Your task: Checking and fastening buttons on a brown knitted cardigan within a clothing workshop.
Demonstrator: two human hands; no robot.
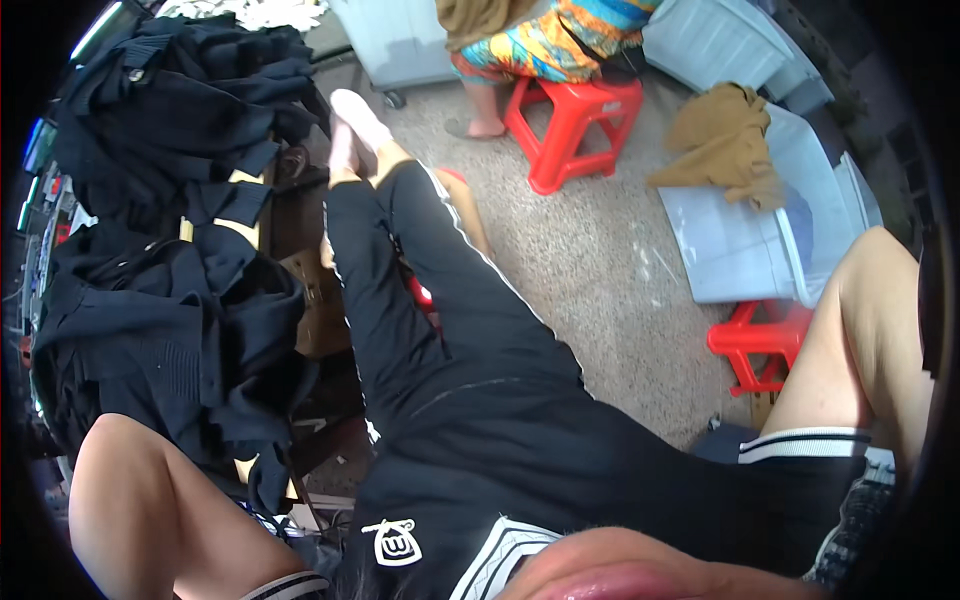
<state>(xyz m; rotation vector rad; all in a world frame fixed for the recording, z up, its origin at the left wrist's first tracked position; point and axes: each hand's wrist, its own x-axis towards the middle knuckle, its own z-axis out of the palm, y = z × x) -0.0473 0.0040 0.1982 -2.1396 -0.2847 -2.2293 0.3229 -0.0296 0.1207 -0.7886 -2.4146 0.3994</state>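
Note:
Both my arms are bent and raised, and neither of my hands shows. My left elbow (115, 450) is at the lower left, beside a heap of black knit garments (150, 330). At the right edge is my right elbow (868, 260), near a grey plastic bin (725, 245). My legs in black trousers with white side piping (460, 270) stretch away from me, with pale socks (358, 120) on the feet. What my hands hold or touch, if anything, cannot be seen.
A second dark garment pile (190, 100) lies farther along the left. At the far side another person in patterned clothing (550, 45) sits on a red stool (570, 130). A brown garment (735, 145) drapes over the bin, and another red stool (755, 345) stands close by.

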